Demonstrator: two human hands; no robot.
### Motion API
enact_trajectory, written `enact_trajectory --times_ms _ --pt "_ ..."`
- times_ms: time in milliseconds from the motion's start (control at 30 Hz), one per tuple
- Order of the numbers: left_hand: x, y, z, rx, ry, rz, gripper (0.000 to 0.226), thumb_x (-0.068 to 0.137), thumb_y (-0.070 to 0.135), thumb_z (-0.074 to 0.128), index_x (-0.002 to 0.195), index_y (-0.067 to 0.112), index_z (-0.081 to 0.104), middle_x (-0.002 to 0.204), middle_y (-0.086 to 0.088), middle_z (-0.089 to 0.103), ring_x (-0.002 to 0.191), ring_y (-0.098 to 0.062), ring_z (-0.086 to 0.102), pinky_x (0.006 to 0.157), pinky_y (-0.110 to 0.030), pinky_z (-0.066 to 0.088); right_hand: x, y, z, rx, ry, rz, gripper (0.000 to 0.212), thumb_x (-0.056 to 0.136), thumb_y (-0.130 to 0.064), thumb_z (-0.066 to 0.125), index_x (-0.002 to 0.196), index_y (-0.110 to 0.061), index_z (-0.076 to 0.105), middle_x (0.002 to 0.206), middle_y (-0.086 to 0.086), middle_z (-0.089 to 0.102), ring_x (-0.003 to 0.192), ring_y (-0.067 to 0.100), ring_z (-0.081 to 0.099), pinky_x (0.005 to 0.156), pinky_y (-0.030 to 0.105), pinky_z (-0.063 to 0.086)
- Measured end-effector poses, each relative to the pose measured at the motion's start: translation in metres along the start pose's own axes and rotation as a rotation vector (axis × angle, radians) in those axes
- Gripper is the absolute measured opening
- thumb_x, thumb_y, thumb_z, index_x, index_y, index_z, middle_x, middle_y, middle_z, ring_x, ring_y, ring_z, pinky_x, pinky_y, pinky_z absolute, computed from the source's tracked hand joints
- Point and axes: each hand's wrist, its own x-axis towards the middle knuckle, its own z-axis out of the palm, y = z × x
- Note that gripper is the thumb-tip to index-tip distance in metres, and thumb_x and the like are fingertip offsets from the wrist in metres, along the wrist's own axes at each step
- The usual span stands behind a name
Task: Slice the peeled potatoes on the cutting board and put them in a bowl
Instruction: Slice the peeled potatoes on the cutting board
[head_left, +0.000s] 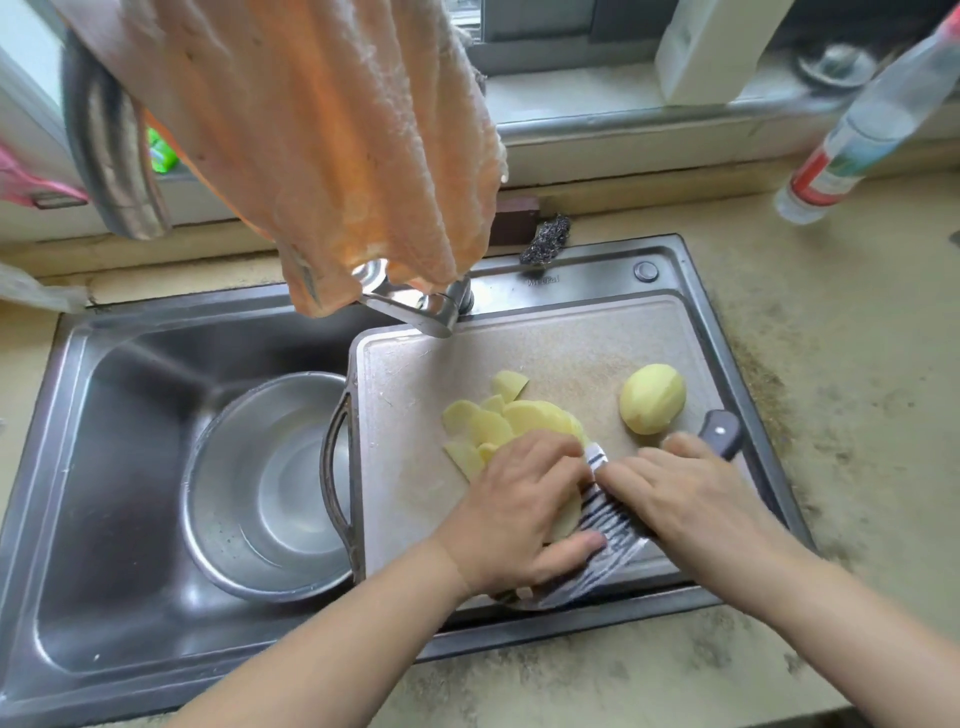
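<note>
Hardly any legible text

The stainless steel sink (597, 283) carries a small stamped brand mark on its back rim, just right of the tap, too blurred to read. The clear plastic bottle (867, 119) at the tabletop's far right corner has a red, white and green label whose print cannot be made out.
</note>
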Motion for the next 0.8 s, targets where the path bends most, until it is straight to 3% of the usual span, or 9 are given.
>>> enact_trajectory --times_ms 167,300,400,433,500,567,633,700,800 --pt "0.019 -0.019 0.001 -0.007 0.026 -0.160 0.039 0.089 0.040 0.051 0.113 0.010 0.057 0.132 -0.012 0.047 0.125 -0.027 0.042 0.107 -0.039 0.035 0.012 0.009 0.005 -0.025 0.163 0.040 0.018 0.081 -0.002 0.054 0.076 -0.019 0.050 0.061 -0.002 0.045 0.056 0.021 0.048 0.063 0.033 0.035" --pt "0.033 -0.037 0.003 -0.004 0.015 -0.204 0.029 0.093 0.023 0.054 0.119 0.010 0.057 0.144 -0.012 0.038 0.133 -0.028 0.034 0.111 -0.041 0.031 0.005 0.016 0.006 0.014 0.118 0.066 0.022 0.077 0.004 0.064 0.073 -0.015 0.054 0.060 -0.002 0.046 0.052 0.019 0.044 0.058 0.032 0.040" --pt "0.028 -0.046 0.002 0.060 0.083 -0.263 0.028 0.090 0.012 0.053 0.116 0.005 0.063 0.140 -0.018 0.045 0.129 -0.036 0.043 0.106 -0.050 0.038 -0.020 0.026 0.008 0.120 0.077 0.121 0.010 0.080 -0.005 0.057 0.078 -0.015 0.057 0.063 -0.005 0.052 0.055 0.018 0.048 0.061 0.031 0.036" --pt "0.023 -0.046 0.004 0.129 0.146 -0.242 0.028 0.089 0.014 0.052 0.112 0.004 0.065 0.135 -0.020 0.051 0.124 -0.038 0.049 0.102 -0.052 0.043 -0.031 0.029 0.008 0.171 0.096 0.200 0.013 0.074 -0.004 0.060 0.081 -0.015 0.058 0.065 -0.005 0.054 0.057 0.017 0.049 0.062 0.029 0.034" --pt "0.009 -0.041 0.017 0.291 0.227 -0.081 0.029 0.087 0.018 0.053 0.111 0.006 0.065 0.127 -0.020 0.059 0.118 -0.037 0.056 0.099 -0.056 0.041 -0.051 0.031 0.009 0.257 0.147 0.428 0.040 0.056 0.009 0.072 0.085 -0.015 0.058 0.067 -0.005 0.057 0.059 0.011 0.044 0.062 0.025 0.028" --pt "-0.004 -0.029 0.036 0.441 0.137 0.217 0.033 0.090 0.025 0.053 0.120 0.013 0.061 0.132 -0.015 0.058 0.125 -0.031 0.053 0.107 -0.058 0.026 -0.067 0.028 0.011 0.321 0.198 0.628 0.055 0.047 0.017 0.074 0.088 -0.015 0.056 0.067 -0.005 0.055 0.060 0.004 0.037 0.061 0.024 0.023" --pt "-0.010 -0.021 0.049 0.543 -0.023 0.402 0.036 0.090 0.025 0.049 0.124 0.022 0.060 0.141 -0.008 0.052 0.135 -0.025 0.044 0.111 -0.059 0.015 -0.076 0.021 0.013 0.377 0.237 0.760 0.061 0.047 0.018 0.075 0.092 -0.018 0.053 0.070 -0.011 0.051 0.062 0.011 0.038 0.062 0.030 0.027" --pt "-0.004 -0.021 0.053 0.638 -0.088 0.400 0.037 0.090 0.019 0.044 0.121 0.027 0.062 0.141 -0.002 0.052 0.137 -0.021 0.040 0.112 -0.059 0.009 -0.083 0.013 0.014 0.419 0.250 0.817 0.066 0.048 0.016 0.076 0.093 -0.024 0.050 0.073 -0.018 0.048 0.066 0.022 0.042 0.061 0.034 0.031" --pt "0.018 -0.027 0.044 0.684 -0.032 0.366 0.038 0.089 0.015 0.040 0.111 0.025 0.068 0.127 0.004 0.063 0.128 -0.016 0.052 0.112 -0.055 0.006 -0.086 0.003 0.016 0.464 0.240 0.824 0.068 0.045 0.015 0.077 0.093 -0.026 0.049 0.074 -0.017 0.050 0.067 0.025 0.044 0.059 0.034 0.033"
